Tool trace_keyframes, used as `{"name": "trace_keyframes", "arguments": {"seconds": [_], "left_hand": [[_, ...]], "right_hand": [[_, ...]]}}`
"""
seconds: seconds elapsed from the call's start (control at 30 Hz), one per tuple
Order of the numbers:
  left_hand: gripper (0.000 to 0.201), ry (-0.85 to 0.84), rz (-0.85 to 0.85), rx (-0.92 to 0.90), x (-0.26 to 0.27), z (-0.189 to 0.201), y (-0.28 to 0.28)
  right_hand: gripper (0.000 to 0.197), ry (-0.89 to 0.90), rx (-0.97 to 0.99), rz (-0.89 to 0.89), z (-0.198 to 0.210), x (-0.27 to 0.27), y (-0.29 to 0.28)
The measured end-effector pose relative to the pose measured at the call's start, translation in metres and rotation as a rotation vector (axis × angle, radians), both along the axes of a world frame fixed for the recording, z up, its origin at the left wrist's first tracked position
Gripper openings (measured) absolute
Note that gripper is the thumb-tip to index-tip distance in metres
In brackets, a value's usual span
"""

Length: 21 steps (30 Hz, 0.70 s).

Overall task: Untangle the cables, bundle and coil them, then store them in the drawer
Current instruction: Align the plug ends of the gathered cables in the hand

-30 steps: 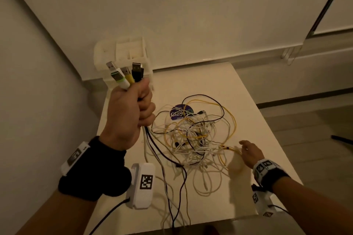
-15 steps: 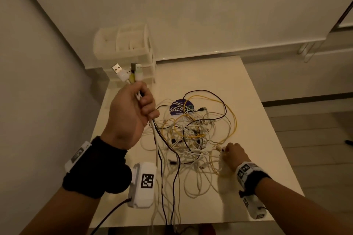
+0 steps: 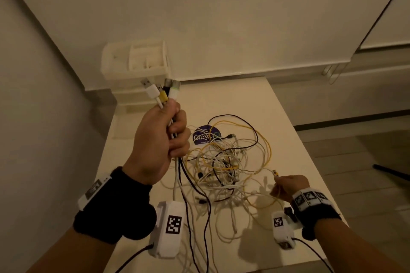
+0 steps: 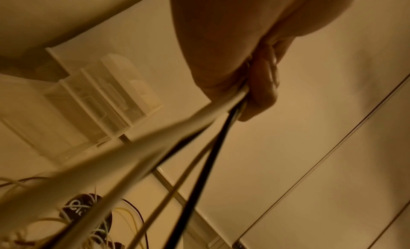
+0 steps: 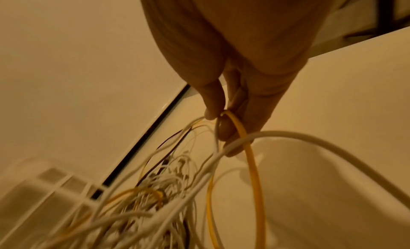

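A tangle of white, yellow and black cables [image 3: 224, 162] lies in the middle of the white table [image 3: 221, 99]. My left hand [image 3: 159, 139] is raised above the table's left side and grips several cable ends in a fist; their USB plugs [image 3: 162, 91] stick up out of it. The held cables [image 4: 195, 135] hang down from the fist toward the tangle. My right hand [image 3: 288, 186] is low at the right of the tangle and pinches a yellow cable [image 5: 250, 158] near its plug [image 3: 275, 172], with a white cable [image 5: 288, 135] looped across its fingers.
A white plastic drawer organiser [image 3: 135, 62] stands at the table's far left corner against the wall. A round blue sticker [image 3: 205, 137] lies under the tangle's far edge. Some cables hang over the table's near edge [image 3: 199, 257]. Floor lies beyond the right edge.
My right hand took hold of the yellow cable's end and drew it out to the right of the tangle. My left hand stays raised, still gripping the plug ends.
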State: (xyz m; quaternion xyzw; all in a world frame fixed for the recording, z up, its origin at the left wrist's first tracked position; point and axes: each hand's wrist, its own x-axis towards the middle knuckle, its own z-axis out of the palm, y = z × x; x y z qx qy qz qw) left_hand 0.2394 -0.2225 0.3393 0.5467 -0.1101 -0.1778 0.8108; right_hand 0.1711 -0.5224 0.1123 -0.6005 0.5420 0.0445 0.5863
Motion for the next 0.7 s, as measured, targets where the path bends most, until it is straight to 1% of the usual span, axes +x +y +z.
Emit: {"name": "trace_keyframes", "arguments": {"seconds": [0.07, 0.13, 0.17, 0.23, 0.27, 0.33, 0.4, 0.43, 0.53, 0.6, 0.67, 0.7], "left_hand": [[0.028, 0.01, -0.032, -0.027, 0.003, 0.001, 0.007], [0.028, 0.011, -0.054, -0.051, 0.005, 0.002, 0.015], [0.027, 0.005, -0.059, -0.055, 0.005, 0.002, 0.019], [0.029, -0.014, -0.057, -0.046, 0.007, 0.001, 0.027], [0.03, -0.02, -0.051, -0.03, 0.008, 0.0, 0.03], [0.033, -0.021, -0.041, 0.005, 0.007, -0.001, 0.035], [0.034, -0.024, -0.048, 0.015, 0.006, -0.002, 0.035], [0.034, -0.02, -0.061, 0.011, 0.005, -0.003, 0.033], [0.039, -0.046, -0.131, -0.014, 0.003, -0.002, 0.026], [0.037, -0.092, -0.164, 0.008, 0.0, 0.0, 0.024], [0.033, -0.167, -0.125, 0.085, -0.005, 0.0, 0.025], [0.035, -0.205, -0.089, 0.127, -0.007, -0.001, 0.026]], "right_hand": [[0.026, -0.045, 0.078, -0.138, 0.012, -0.007, -0.001], [0.017, -0.154, 0.175, -0.271, 0.023, -0.015, 0.003], [0.015, -0.221, 0.211, -0.313, 0.031, -0.019, 0.005], [0.014, -0.398, 0.28, -0.348, 0.054, -0.021, 0.015], [0.013, -0.492, 0.296, -0.331, 0.071, -0.021, 0.023], [0.013, -0.654, 0.289, -0.223, 0.113, -0.019, 0.048], [0.014, -0.822, 0.223, -0.029, 0.158, -0.018, 0.084], [0.013, -0.879, 0.165, 0.087, 0.177, -0.017, 0.105], [0.017, -0.941, -0.034, 0.421, 0.214, -0.013, 0.163], [0.011, -0.971, -0.095, 0.52, 0.225, -0.01, 0.193], [0.007, -0.998, -0.075, 0.543, 0.231, -0.011, 0.213], [0.007, -1.005, -0.06, 0.557, 0.233, -0.012, 0.219]]}}
